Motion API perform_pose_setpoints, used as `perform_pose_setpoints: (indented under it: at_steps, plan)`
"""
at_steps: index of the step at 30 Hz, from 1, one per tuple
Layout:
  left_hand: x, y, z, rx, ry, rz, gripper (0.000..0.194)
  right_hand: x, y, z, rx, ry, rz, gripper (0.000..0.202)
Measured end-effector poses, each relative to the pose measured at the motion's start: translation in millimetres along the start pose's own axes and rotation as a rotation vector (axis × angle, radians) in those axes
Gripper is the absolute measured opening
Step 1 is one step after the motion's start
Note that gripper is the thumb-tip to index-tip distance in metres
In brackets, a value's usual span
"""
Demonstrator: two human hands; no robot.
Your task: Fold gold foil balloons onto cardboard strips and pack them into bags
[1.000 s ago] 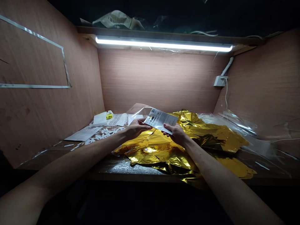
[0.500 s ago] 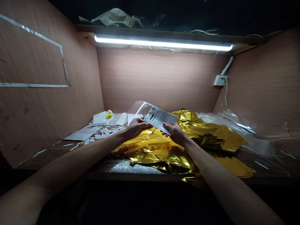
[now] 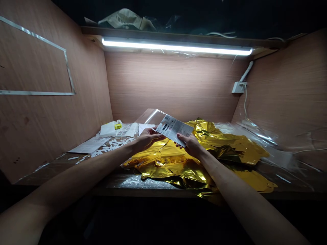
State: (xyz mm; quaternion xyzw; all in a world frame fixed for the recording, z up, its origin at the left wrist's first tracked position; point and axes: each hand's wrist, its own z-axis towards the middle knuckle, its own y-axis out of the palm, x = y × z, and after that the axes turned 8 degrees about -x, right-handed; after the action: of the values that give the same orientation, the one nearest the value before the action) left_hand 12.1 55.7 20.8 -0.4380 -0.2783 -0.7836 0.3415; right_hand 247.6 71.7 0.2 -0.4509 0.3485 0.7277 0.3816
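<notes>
A clear plastic bag [image 3: 150, 116] with a printed silver-grey packet [image 3: 173, 128] at its right end is held up above the bench. My right hand [image 3: 190, 143] grips the packet's lower right corner, thumb on top. At the left end my left hand [image 3: 149, 137] pinches the edge where the clear plastic meets the printed part. Shiny gold foil sheets [image 3: 173, 163] lie crumpled below and to the right of both hands.
White paper strips [image 3: 112, 145], a printed sheet [image 3: 89, 145] and a white packet with a yellow item [image 3: 118, 126] lie at the left. Clear plastic film [image 3: 281, 156] covers the right side. A lit tube lamp [image 3: 176, 47] hangs under the shelf above.
The clear part of the bag has spread slightly to the left and looks flatter. Both hands keep their hold, with hardly any shift. The whole view has moved a little.
</notes>
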Motion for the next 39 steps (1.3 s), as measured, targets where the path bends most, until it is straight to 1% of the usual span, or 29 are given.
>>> perform_pose_setpoints:
  at_steps: [5,8,10,13,15,17,19,22,25,27,31,33,35,39]
  plan:
    - [4,3.3,-2,0.012,-0.003,-0.002,0.036,1,1,1,0.013,-0.028,-0.03,0.022]
    - [3,5.2,-1,0.021,-0.017,-0.035,0.03,3,3,1,0.011,-0.057,-0.06,0.026]
    - [-1,7.1,1,0.085,-0.034,-0.071,0.022,4,5,1,-0.002,-0.074,-0.071,0.028]
    - [-9,10.1,4,0.225,-0.064,-0.123,0.013,5,8,0,-0.03,-0.083,-0.09,0.03]
    - [-13,10.6,6,0.274,-0.081,-0.147,0.008,5,10,0,-0.043,-0.068,-0.105,0.031]
    - [-15,8.6,7,0.3,-0.082,-0.158,0.008,4,10,1,-0.054,-0.041,-0.111,0.032]
    - [-12,4.5,8,0.333,-0.072,-0.164,0.008,3,7,3,-0.032,-0.032,-0.1,0.033]
    - [-5,-2.0,8,0.376,-0.068,-0.181,0.011,1,0,6,0.069,-0.058,-0.113,0.03]
    - [-1,-3.6,7,0.386,-0.075,-0.206,0.013,1,-5,7,0.135,-0.098,-0.184,0.028]
    - [-3,-1.2,6,0.38,-0.079,-0.223,0.013,3,-7,7,0.158,-0.136,-0.212,0.03]
    - [-11,5.4,5,0.366,-0.096,-0.239,0.014,6,-9,8,0.169,-0.183,-0.242,0.031]
    - [-11,6.1,6,0.35,-0.104,-0.237,0.015,6,-11,9,0.167,-0.196,-0.267,0.029]
    - [-7,3.6,8,0.356,-0.08,-0.227,0.016,5,-12,9,0.169,-0.213,-0.297,0.029]
    - [7,-8.5,12,0.427,0.019,-0.199,0.015,5,-14,10,0.157,-0.218,-0.329,0.028]
